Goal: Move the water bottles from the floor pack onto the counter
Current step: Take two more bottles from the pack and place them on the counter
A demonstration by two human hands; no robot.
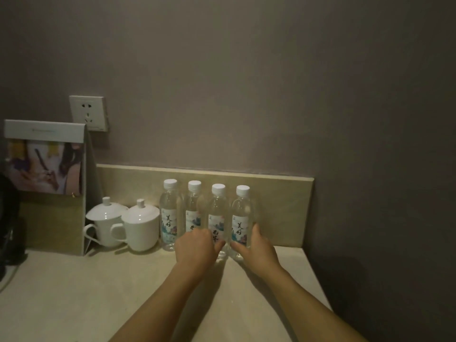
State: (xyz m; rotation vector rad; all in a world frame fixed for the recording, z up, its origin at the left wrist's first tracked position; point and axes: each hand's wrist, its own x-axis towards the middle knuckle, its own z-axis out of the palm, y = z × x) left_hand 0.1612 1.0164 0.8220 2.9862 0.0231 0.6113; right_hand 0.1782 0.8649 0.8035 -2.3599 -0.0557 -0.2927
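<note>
Several clear water bottles with white caps stand upright in a row on the beige counter (74,292), against the low backsplash. The leftmost bottle (169,213) stands free. My left hand (196,250) is curled round the lower part of the third bottle (217,211) and covers the base of the second bottle (193,208). My right hand (256,249) grips the base of the rightmost bottle (242,213), thumb in front and fingers on its right side. The floor pack is out of view.
Two white lidded cups (123,225) stand left of the bottles. A standing card holder (47,183) is at the far left, with a dark appliance (9,218) beside it. A wall socket (88,113) sits above. The counter's right edge (318,280) drops into shadow.
</note>
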